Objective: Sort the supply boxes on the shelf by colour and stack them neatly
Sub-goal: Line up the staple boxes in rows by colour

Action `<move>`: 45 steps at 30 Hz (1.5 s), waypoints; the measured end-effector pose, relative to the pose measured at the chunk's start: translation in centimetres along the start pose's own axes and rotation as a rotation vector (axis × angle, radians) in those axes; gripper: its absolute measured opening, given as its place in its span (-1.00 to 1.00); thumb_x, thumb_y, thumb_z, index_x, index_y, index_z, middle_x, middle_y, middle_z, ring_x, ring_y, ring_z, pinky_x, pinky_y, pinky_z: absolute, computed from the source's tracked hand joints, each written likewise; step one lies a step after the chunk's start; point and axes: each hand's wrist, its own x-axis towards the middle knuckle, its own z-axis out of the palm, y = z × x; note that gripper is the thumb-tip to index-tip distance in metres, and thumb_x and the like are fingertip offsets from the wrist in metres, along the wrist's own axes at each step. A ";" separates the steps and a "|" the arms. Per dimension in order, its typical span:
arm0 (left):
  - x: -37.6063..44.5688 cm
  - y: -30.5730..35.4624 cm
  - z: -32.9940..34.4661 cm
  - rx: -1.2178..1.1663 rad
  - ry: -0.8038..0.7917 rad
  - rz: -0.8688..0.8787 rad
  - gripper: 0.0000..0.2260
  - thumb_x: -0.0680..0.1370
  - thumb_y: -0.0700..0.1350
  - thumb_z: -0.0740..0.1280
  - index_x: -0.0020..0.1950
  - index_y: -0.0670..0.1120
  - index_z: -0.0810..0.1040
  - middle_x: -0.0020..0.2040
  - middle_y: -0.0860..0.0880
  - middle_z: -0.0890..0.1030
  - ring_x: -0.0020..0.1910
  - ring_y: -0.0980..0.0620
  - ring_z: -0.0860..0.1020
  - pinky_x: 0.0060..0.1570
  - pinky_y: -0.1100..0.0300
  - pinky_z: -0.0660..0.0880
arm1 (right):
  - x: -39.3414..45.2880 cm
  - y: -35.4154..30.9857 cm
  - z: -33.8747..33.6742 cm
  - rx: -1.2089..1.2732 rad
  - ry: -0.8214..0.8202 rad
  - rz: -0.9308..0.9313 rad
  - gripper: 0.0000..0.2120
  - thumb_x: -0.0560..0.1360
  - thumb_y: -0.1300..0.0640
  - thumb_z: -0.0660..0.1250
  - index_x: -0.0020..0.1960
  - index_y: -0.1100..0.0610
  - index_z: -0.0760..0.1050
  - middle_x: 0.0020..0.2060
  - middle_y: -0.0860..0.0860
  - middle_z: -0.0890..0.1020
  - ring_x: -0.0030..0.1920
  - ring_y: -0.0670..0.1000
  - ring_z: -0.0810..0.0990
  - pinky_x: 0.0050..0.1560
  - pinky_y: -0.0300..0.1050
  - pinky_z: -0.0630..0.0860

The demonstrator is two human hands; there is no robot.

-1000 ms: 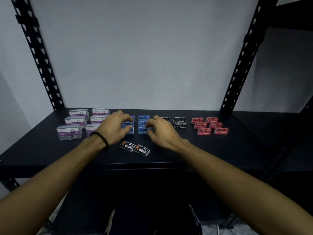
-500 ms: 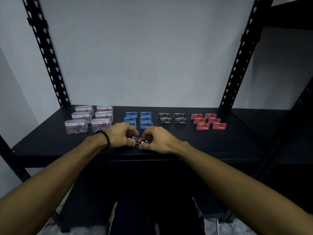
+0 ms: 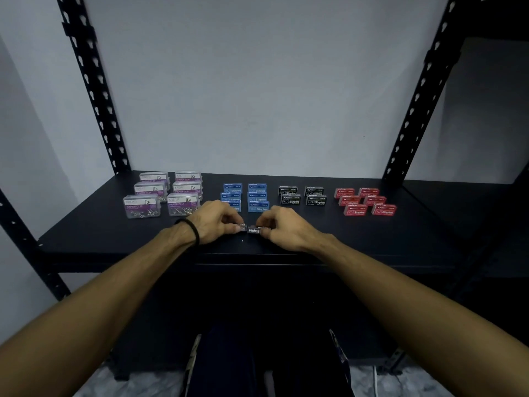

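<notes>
Head view. A pale wall is standing behind a black metal shelf (image 3: pixel 86 242), with perforated black uprights (image 3: pixel 94 90) rising at left and right. Four colour groups are sitting in a row along the back half of the shelf top. Far left: clear paper clip boxes (image 3: pixel 164 193) with purple labels, lying in two columns of three. Next: blue staple boxes (image 3: pixel 257 196), also in two columns, the front ones partly hidden behind the knuckles. Right of those: four black staple boxes (image 3: pixel 302 196), lying two by two. Far right: red staple boxes (image 3: pixel 366 201), lying in two columns of three, angled slightly.

In front of the blue group, near the shelf's front edge, both hands are working close together. The left hand (image 3: pixel 213 223), a black band (image 3: pixel 192 232) on its wrist, is pinching a small black box (image 3: pixel 242 227) with curled fingers and thumb. The right hand (image 3: pixel 282 229) is pinching a second black box (image 3: pixel 254 230), its "Staples" lettering reading upside down. The two boxes are sitting end to end, touching or nearly so; whether they are resting on the shelf or lifted slightly cannot be told.

Below the shelf edge, dark trousers (image 3: pixel 229 365) and pale speckled floor (image 3: pixel 429 382) are showing.
</notes>
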 end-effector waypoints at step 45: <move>1.0 0.1 -0.4 -0.023 -0.005 -0.085 -0.77 0.51 -0.16 0.40 0.15 0.02 0.61 0.09 0.02 0.63 0.07 0.06 0.54 0.13 0.10 0.50 | 0.5 1.0 0.0 0.018 0.101 0.018 -0.86 0.53 0.18 0.33 0.07 0.10 0.59 -0.06 -0.04 0.63 -0.07 -0.07 0.57 -0.02 -0.17 0.48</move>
